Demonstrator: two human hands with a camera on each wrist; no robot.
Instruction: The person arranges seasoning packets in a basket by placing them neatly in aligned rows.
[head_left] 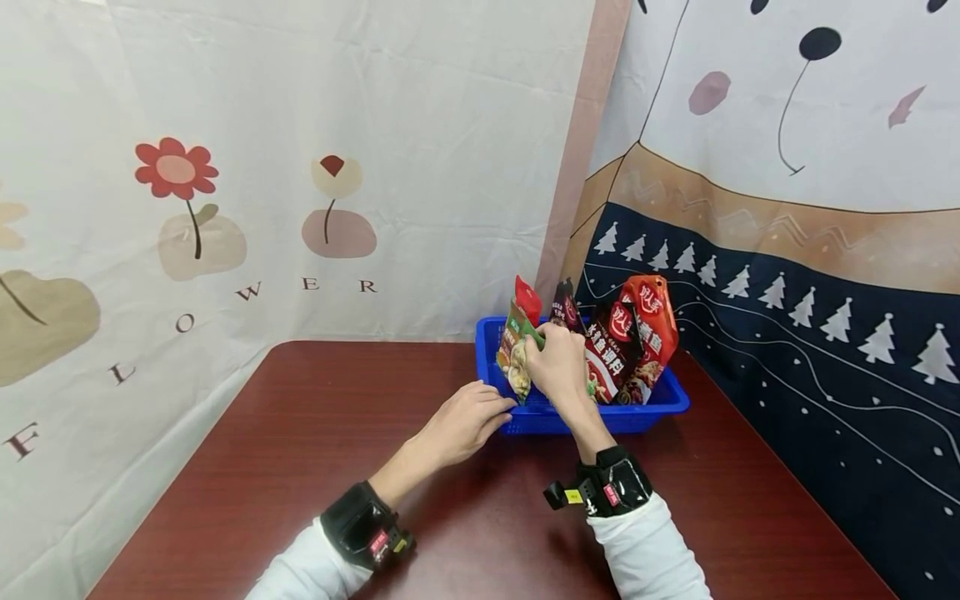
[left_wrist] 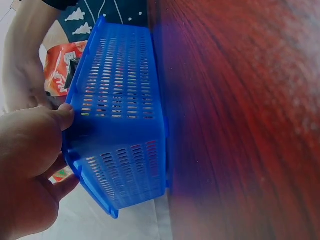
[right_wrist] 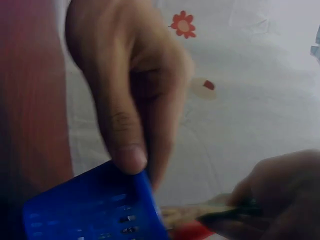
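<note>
A blue plastic basket [head_left: 637, 421] with slotted walls stands at the far end of the table, with several seasoning packets upright inside. At its near left corner, my left hand [head_left: 468, 419] grips the rim; the left wrist view shows the thumb [left_wrist: 64, 116] at the rim and other fingers around the corner. My right hand [head_left: 558, 367] reaches over the basket and pinches the top of a green packet [head_left: 513, 346] at the left end. Right of that hand lean a dark packet with white lettering [head_left: 607, 350] and a red packet [head_left: 656, 317].
Another red packet [head_left: 527, 298] and a dark one [head_left: 565, 307] stand at the basket's back. The reddish-brown table [head_left: 360, 400] extends left and towards me. Printed cloths hang behind it [head_left: 435, 208] and along its right side [head_left: 810, 358].
</note>
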